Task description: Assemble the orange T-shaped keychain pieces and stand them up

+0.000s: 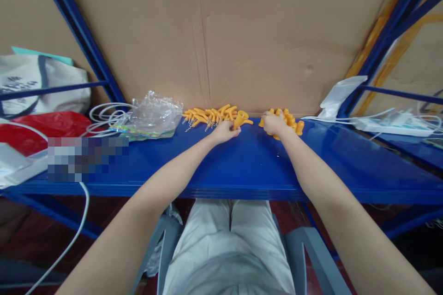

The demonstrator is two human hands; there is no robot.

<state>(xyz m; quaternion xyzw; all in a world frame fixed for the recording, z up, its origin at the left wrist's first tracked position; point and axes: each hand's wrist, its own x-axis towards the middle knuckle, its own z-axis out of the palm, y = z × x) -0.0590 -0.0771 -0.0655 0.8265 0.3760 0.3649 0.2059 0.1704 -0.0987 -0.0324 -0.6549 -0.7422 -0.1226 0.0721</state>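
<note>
My left hand (225, 132) is closed around an orange-yellow, funnel-shaped plastic piece (239, 120), its round open end facing up. Just behind and left of this hand lies a pile of branching orange plastic pieces (204, 114), with thin curly metal springs or screws (188, 125) along its front. My right hand (274, 123) reaches into a second cluster of orange, cup-like pieces (293, 125). Its fingers are curled at the cluster's left side, on an orange piece that they partly hide. A gap of blue tabletop separates the two hands.
The blue metal table (242, 161) backs onto a cardboard panel (259, 46). Clear plastic bags (157, 113), white cables (107, 113) and a red bag (51, 129) lie left. A white power strip (394, 125) with cables lies right. Blue posts (83, 32) flank the panel.
</note>
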